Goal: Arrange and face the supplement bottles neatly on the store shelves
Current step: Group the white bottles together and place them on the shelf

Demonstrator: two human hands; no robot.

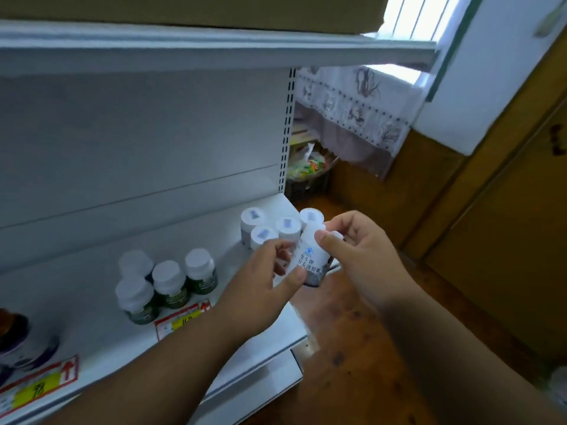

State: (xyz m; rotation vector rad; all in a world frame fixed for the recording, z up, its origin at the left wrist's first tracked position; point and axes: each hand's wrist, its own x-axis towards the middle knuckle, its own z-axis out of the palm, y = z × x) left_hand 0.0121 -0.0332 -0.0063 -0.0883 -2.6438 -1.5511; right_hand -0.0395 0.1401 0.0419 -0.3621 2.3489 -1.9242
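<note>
— Both hands are on one white bottle (311, 261): my left hand (264, 277) pinches its lower side between thumb and fingers, my right hand (360, 256) curls round its cap end, thumb across the top. I hold it just off the right end of the white shelf (92, 305), label with dark print facing me.

— What stands on the shelf?

— Four white-capped bottles (270, 227) clustered at the right end, just behind the one I hold. Further left, four green-labelled bottles (167, 282) with white caps, close together. At the far left edge, dark purple jars (21, 342), blurred. Red and yellow price tags (182, 319) sit on the front rail.

— And the room?

— Grey back panel (138, 142), another shelf above with a cardboard box (190, 10) on it. Right of the unit, a wooden floor (362, 363), wood-panelled wall (506, 240), a patterned cloth (352, 108) hanging under a bright window (414, 16), and a dark basket (306, 182) with colourful packets.
</note>
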